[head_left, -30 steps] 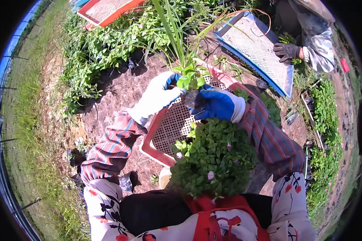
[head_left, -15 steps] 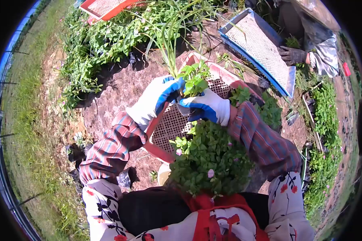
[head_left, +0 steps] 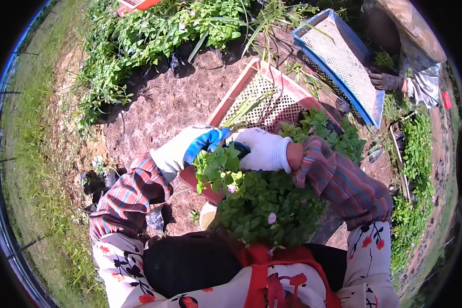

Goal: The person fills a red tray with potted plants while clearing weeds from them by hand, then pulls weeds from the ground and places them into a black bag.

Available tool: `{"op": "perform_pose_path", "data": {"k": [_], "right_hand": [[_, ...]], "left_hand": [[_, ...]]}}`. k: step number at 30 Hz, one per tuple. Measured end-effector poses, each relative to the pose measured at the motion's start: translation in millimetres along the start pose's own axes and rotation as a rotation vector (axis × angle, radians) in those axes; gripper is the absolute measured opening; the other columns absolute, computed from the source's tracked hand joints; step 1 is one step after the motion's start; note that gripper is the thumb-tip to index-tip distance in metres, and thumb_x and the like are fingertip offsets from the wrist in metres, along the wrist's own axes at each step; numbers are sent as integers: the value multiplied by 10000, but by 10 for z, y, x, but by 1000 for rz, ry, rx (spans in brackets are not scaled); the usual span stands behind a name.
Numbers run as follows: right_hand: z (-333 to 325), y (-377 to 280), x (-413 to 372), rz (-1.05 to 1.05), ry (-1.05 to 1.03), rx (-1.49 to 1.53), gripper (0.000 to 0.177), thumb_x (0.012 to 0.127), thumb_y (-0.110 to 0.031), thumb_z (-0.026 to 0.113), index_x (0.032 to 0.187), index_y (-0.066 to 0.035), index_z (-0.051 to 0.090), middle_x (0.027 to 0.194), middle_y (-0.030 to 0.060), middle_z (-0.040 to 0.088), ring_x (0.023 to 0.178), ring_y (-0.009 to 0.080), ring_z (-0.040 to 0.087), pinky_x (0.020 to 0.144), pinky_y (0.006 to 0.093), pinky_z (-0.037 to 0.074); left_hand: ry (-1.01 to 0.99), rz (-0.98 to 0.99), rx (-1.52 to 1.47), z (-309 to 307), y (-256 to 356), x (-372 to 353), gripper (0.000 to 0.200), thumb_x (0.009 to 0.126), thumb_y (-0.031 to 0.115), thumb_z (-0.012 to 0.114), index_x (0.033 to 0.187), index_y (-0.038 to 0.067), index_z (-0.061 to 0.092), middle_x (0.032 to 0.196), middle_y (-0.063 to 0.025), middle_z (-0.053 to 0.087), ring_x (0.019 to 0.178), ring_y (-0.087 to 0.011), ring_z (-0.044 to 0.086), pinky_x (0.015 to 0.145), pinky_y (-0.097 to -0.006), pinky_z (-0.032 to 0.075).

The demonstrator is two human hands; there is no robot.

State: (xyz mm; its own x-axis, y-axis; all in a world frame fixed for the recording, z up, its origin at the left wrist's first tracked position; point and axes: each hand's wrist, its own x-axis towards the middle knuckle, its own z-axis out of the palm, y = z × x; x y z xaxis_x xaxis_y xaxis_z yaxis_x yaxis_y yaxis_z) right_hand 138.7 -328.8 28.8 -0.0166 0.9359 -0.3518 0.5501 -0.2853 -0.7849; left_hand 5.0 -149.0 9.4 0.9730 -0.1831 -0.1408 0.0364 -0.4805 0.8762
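My left hand [head_left: 192, 148], in a white and blue glove, is closed with its fingertips on a leafy seedling [head_left: 218, 163]. My right hand [head_left: 262, 148], gloved alike with its back up, closes on the seedling's base, where something dark shows between the hands. The seedling's leaves point down toward my lap. Long grass blades [head_left: 247, 109] stretch from behind my fingers across the red crate [head_left: 236, 92]. Below my hands is a dense clump of flowering plants [head_left: 272, 210] with pink blooms, partly covered by my right hand.
A blue tray [head_left: 339, 77] stands at upper right, a co-worker's dark-gloved hand [head_left: 386, 80] at its edge. Bagged plants [head_left: 169, 31] line the far side. An orange tray [head_left: 138, 4] shows at the top. A pale bucket [head_left: 207, 215] sits near my knees.
Both hands have come lower, toward my body. The seedling has tipped from upright to leaves down. The tall grass that stood above my left hand is no longer upright there.
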Motion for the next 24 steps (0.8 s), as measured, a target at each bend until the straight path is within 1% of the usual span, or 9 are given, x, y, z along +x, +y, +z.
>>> {"op": "perform_pose_path", "data": {"k": [3, 6, 8, 10, 12, 14, 15, 19, 24], "right_hand": [[-91, -59, -8, 83, 103, 143, 400, 710, -225, 647, 1048, -29, 560, 827, 148, 605, 770, 282, 586, 703, 352, 456], [-298, -63, 113, 359, -2, -150, 369, 692, -293, 636, 967, -50, 606, 924, 182, 618, 888, 331, 589, 795, 373, 454], [-280, 267, 27, 506, 122, -131, 407, 682, -301, 656, 988, -35, 611, 936, 180, 622, 861, 308, 603, 778, 359, 464], [-203, 628, -60, 314, 362, 706, 340, 764, -174, 679, 1042, -7, 576, 883, 46, 624, 740, 108, 570, 657, 276, 482], [-388, 649, -149, 364, 426, 731, 348, 786, -167, 666, 1080, -11, 563, 907, 36, 623, 743, 100, 571, 641, 245, 481], [-566, 768, -146, 342, 377, 592, 351, 790, -179, 662, 1093, -32, 562, 913, 29, 619, 728, 86, 573, 560, 233, 510], [-654, 792, -112, 354, 400, 574, 343, 792, -165, 656, 1093, -33, 558, 910, 33, 619, 725, 93, 580, 560, 242, 519], [-840, 477, -166, 158, 495, 788, 389, 734, -125, 683, 1095, -69, 548, 865, 48, 607, 680, 119, 591, 507, 273, 552], [-1004, 385, -400, 98, 437, 227, 415, 757, -287, 670, 1109, -100, 557, 1016, 76, 598, 829, 161, 570, 715, 282, 486]], "left_hand": [[125, -405, -1431, 2, -166, -105, 185, 892, 207, 538, 943, 36, 584, 775, -19, 585, 658, -106, 563, 606, -259, 476], [211, 19, -1362, -233, -16, -156, 254, 916, 303, 484, 854, 64, 543, 677, -20, 519, 523, -87, 459, 404, -194, 379], [593, 117, -1297, -556, 167, -371, 302, 926, 333, 451, 816, 60, 518, 641, -27, 482, 479, -78, 392, 345, -179, 294], [912, -52, -737, -905, -421, -887, 292, 911, 320, 472, 961, 38, 525, 693, -66, 530, 552, -165, 511, 430, -239, 423], [836, -707, 819, -1014, -809, -1245, 378, 832, 277, 580, 1108, 30, 507, 930, -181, 581, 741, -287, 600, 575, -312, 493], [673, -681, 1200, -779, -681, -1220, 572, 756, 217, 655, 1255, 56, 427, 1140, -202, 507, 893, -356, 593, 698, -371, 498], [755, -418, 1182, -679, -754, -1083, 615, 734, 175, 684, 1279, 82, 414, 1229, -188, 445, 810, -296, 612, 680, -341, 495], [443, -244, -375, -187, 7, 151, 804, 714, 152, 744, 1370, 102, 282, 1255, -167, 429, 806, -145, 596, 683, -271, 487], [32, 70, -286, 229, 145, 1372, 713, 742, 25, 658, 1352, 100, 297, 1211, -125, 478, 927, -146, 556, 751, -286, 499]]}}
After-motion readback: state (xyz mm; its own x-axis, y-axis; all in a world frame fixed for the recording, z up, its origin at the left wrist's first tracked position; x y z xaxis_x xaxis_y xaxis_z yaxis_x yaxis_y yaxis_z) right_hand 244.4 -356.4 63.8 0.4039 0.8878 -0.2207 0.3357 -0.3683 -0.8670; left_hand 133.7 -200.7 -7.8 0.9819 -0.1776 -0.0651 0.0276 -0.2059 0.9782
